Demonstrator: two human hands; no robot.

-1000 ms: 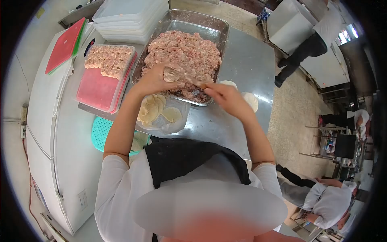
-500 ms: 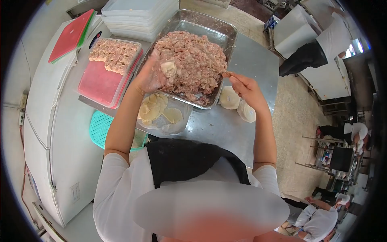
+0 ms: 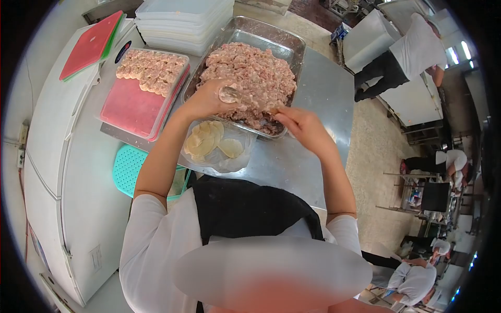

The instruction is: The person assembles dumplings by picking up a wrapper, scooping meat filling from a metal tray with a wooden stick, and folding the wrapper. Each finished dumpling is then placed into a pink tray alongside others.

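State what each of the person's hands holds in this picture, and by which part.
The left hand cups a dumpling wrapper on its fingers. The right hand pinches a thin stick; its grip point is hidden.

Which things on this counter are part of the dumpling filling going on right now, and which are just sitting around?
In use:
left hand with a wrapper
right hand
steel tray of minced filling
spare wrappers
container of finished dumplings

Lying about:
stacked white lids
red board
teal stool
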